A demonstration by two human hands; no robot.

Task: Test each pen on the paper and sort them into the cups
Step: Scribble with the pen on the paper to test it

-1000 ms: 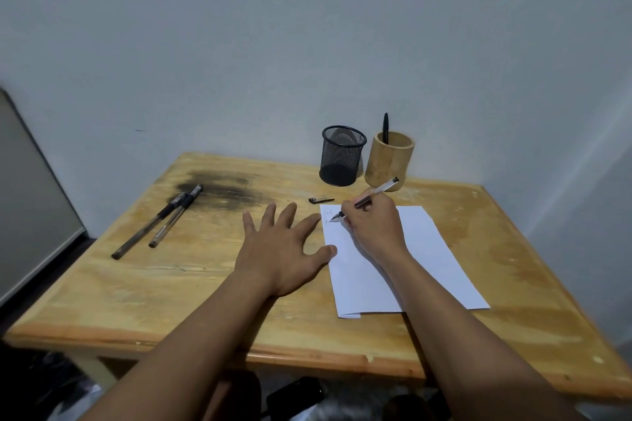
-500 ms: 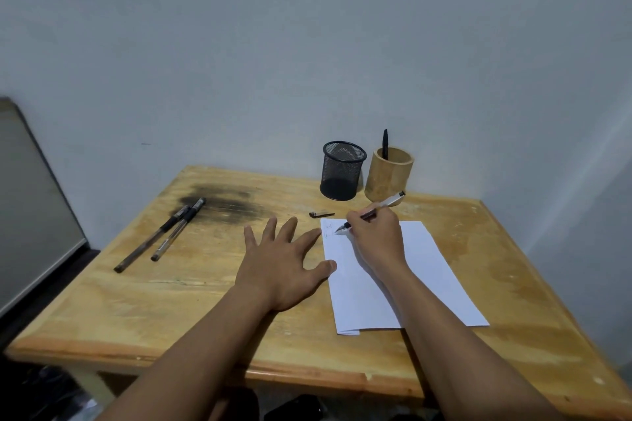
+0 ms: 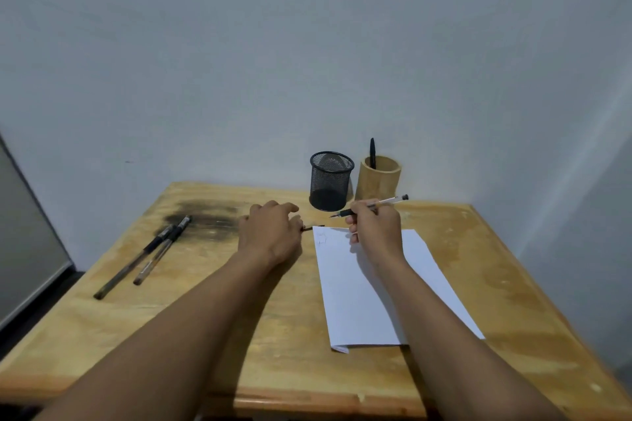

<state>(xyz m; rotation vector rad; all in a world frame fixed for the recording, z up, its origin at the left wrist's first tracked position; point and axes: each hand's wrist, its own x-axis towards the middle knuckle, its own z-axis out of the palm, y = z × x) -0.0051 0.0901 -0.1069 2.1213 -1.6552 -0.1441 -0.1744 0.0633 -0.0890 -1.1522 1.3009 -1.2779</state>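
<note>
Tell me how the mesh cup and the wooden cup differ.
The mesh cup is black, see-through wire; the wooden cup is solid and tan. A black pen stands in the wooden cup; no pen rises above the mesh cup's rim. The mesh cup is left of the wooden cup. Both stand upright, open-topped, side by side at the table's far edge.

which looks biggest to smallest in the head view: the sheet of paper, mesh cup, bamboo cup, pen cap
1. sheet of paper, by far the largest.
2. mesh cup and bamboo cup: side by side against the wall, too alike to rank.
3. pen cap, smallest, its end hidden at the left hand.
</note>
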